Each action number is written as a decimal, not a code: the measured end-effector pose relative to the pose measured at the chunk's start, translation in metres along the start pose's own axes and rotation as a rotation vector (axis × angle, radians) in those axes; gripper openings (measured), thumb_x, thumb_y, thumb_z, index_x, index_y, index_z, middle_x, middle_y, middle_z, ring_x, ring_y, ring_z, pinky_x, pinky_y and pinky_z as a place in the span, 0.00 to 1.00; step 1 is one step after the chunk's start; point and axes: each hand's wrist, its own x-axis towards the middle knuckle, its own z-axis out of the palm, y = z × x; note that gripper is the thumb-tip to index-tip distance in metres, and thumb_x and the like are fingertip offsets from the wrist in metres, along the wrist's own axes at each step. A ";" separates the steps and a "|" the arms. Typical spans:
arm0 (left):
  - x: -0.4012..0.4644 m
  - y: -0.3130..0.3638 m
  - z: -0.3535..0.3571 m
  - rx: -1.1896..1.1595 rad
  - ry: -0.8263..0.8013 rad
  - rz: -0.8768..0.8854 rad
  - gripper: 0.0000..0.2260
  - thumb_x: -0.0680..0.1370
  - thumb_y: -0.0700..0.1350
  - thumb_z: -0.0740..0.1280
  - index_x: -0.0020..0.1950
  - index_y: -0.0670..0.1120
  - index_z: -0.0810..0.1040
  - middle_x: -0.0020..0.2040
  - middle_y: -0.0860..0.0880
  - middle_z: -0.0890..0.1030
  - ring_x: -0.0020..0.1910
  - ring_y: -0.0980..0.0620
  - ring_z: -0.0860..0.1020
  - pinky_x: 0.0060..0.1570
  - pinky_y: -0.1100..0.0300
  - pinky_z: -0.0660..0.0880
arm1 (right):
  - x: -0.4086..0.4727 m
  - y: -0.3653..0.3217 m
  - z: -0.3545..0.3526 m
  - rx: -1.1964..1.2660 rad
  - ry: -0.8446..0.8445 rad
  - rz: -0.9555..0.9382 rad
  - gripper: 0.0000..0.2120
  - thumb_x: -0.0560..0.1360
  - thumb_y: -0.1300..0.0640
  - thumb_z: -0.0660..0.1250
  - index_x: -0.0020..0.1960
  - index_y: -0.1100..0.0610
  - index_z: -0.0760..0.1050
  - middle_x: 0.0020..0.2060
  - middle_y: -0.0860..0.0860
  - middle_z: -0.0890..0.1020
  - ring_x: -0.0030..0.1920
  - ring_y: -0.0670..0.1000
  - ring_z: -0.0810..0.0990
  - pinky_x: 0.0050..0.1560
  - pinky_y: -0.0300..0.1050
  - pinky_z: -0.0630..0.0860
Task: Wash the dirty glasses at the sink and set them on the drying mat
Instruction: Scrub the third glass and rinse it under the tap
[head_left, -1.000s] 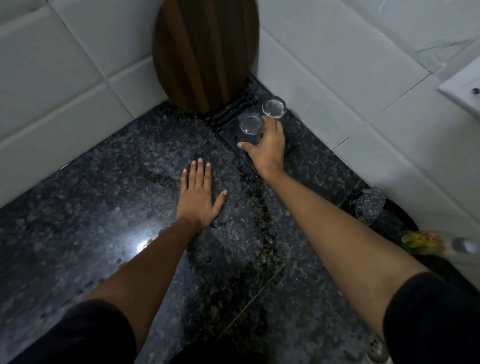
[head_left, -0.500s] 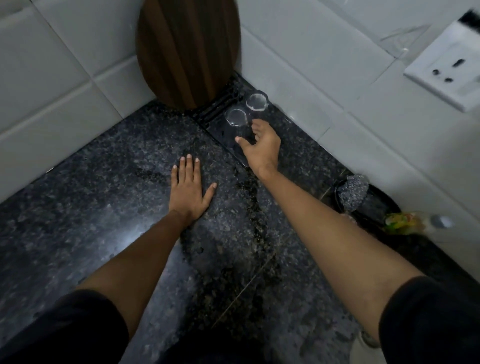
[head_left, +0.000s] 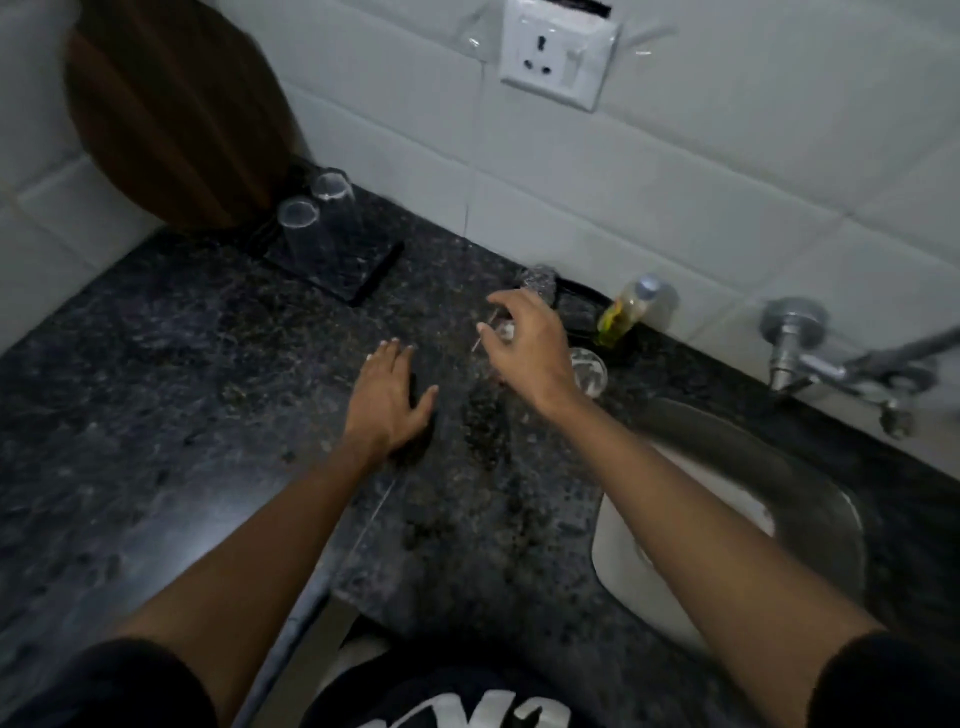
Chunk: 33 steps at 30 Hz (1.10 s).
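Left hand (head_left: 388, 395) lay flat on the counter (head_left: 156, 415), grip open. Right hand (head_left: 524, 345) hovered over a glass (head_left: 501, 332), fingers loosely curled, holding nothing. At ten o'clock, two glasses (head_left: 311, 228) stood on the mat (head_left: 358, 270).

Dim, grainy view — motion-blurred throughout, with wide-angle bending at edges.

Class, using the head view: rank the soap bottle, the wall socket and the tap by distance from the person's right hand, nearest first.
1. Soap bottle, just beyond the right hand, by the wall.
2. Tap, farther right, above the sink.
3. Wall socket, high on the tiles.
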 end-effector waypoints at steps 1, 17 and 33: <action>-0.006 0.014 0.009 -0.001 -0.015 0.019 0.38 0.79 0.63 0.60 0.80 0.36 0.67 0.80 0.35 0.67 0.81 0.36 0.63 0.81 0.44 0.60 | -0.012 0.009 -0.012 -0.044 0.019 0.005 0.19 0.78 0.52 0.74 0.65 0.59 0.80 0.59 0.54 0.81 0.59 0.55 0.81 0.58 0.49 0.78; -0.067 0.064 0.111 0.251 -0.122 0.165 0.40 0.84 0.69 0.44 0.86 0.41 0.45 0.86 0.40 0.46 0.86 0.42 0.44 0.83 0.45 0.43 | -0.077 0.088 -0.041 -0.004 -0.103 0.368 0.46 0.70 0.45 0.82 0.80 0.55 0.63 0.73 0.55 0.71 0.70 0.56 0.73 0.66 0.51 0.75; -0.060 0.176 0.087 -0.099 -0.101 0.289 0.32 0.83 0.54 0.66 0.82 0.39 0.63 0.81 0.36 0.64 0.82 0.38 0.61 0.79 0.44 0.62 | -0.164 0.130 -0.103 0.305 0.231 0.520 0.33 0.64 0.50 0.85 0.65 0.54 0.77 0.54 0.49 0.84 0.53 0.48 0.84 0.53 0.43 0.81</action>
